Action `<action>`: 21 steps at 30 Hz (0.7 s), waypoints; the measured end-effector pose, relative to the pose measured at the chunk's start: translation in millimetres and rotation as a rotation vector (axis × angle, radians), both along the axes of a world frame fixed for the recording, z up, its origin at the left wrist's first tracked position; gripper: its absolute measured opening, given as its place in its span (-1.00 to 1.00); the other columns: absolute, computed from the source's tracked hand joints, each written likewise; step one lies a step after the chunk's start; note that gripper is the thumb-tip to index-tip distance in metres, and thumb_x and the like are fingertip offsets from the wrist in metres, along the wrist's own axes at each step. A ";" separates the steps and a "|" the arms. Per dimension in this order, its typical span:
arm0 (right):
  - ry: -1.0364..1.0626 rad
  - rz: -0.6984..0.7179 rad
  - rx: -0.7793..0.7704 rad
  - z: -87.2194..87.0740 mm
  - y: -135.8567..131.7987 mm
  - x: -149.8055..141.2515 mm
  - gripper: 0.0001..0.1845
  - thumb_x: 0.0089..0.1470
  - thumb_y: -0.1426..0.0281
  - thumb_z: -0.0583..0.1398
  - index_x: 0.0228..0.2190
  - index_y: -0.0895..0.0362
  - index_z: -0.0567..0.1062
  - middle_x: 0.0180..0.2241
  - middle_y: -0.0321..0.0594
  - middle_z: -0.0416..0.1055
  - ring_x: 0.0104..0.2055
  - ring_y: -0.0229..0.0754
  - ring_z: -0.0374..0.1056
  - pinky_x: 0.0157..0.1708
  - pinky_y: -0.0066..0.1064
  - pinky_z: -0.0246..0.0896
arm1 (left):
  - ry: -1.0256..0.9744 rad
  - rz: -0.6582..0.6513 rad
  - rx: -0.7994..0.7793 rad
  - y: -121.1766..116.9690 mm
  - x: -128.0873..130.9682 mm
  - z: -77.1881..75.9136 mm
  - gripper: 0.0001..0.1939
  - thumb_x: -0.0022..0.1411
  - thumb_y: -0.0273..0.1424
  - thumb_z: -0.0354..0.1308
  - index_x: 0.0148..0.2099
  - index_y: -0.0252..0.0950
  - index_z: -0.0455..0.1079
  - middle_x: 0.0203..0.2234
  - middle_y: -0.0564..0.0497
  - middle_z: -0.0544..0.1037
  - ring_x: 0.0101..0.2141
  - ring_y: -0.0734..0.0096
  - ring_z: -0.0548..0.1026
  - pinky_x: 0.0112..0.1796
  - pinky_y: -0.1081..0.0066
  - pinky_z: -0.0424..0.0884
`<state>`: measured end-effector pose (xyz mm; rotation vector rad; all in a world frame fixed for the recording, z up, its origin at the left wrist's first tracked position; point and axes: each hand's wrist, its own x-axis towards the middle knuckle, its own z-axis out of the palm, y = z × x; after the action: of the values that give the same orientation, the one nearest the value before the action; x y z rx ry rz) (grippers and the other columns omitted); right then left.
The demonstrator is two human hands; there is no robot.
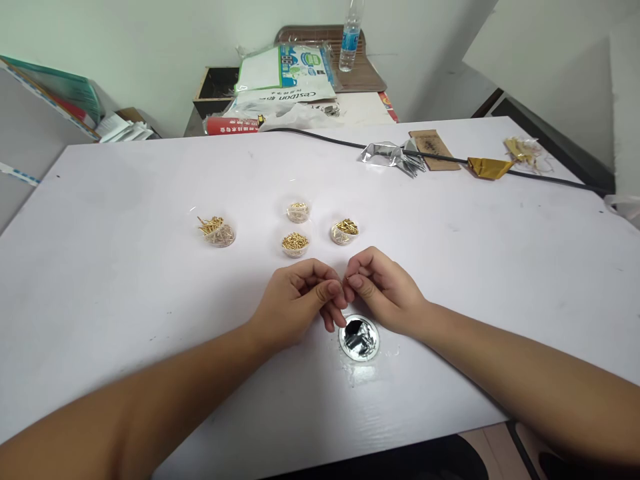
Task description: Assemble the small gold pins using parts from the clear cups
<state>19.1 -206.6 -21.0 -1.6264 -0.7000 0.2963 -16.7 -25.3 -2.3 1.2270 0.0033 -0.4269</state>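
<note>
My left hand (307, 297) and my right hand (377, 287) meet over the white table, fingertips pinched close together. Whatever they hold is too small to name; a thin glint shows between the fingers. Just below them lies a round shiny disc (359, 339) with a dark, reflective surface. Beyond my hands stand small clear cups with tiny gold-coloured metal pieces: a near cup (295, 244), a far cup (299, 212) and a right cup (345, 231). Off to the left, another cup (219, 232) holds longer gold pins that stick out over its rim.
A black cable (330, 139) runs along the table's back edge. By it lie a clear bag of grey metal parts (393, 157), a brown cardboard piece (434, 151), a gold wrapper (489, 168) and a bag of yellowish bits (524, 152). Behind stands a water bottle (349, 43).
</note>
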 end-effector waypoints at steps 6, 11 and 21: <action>-0.091 0.015 0.003 0.7 -0.6 0.4 -0.96 0.31 0.43 0.04 -0.24 0.14 0.25 -0.48 -0.31 0.39 -0.42 -0.34 0.38 -0.40 -0.47 0.31 | -0.015 -0.045 -0.017 -0.1 0.5 -0.6 -0.73 0.26 -0.26 0.22 -0.29 -0.38 0.29 -0.52 0.06 0.49 -0.55 0.53 0.53 -0.53 0.57 0.43; -0.077 0.040 0.030 2.0 0.0 0.7 -0.98 0.31 0.47 0.02 -0.24 0.13 0.23 -0.48 -0.32 0.40 -0.42 -0.33 0.42 -0.35 -0.43 0.36 | -0.075 -0.101 -0.024 0.6 2.7 -0.3 -0.74 0.29 -0.27 0.17 -0.26 -0.37 0.26 -0.48 0.06 0.48 -0.50 0.57 0.51 -0.46 0.56 0.43; -0.158 -0.035 -0.039 2.2 -3.2 -0.5 -0.97 0.27 0.47 0.08 -0.24 0.12 0.26 -0.44 -0.30 0.37 -0.43 -0.33 0.38 -0.43 -0.48 0.33 | -0.068 -0.154 -0.011 4.4 1.8 0.6 -0.80 0.35 -0.32 0.08 -0.27 -0.36 0.28 -0.46 0.05 0.46 -0.50 0.56 0.48 -0.47 0.54 0.38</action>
<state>18.5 -209.9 -18.8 -1.7106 -0.7883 0.1575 -14.8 -20.9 -1.7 1.2347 -0.1522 -0.5182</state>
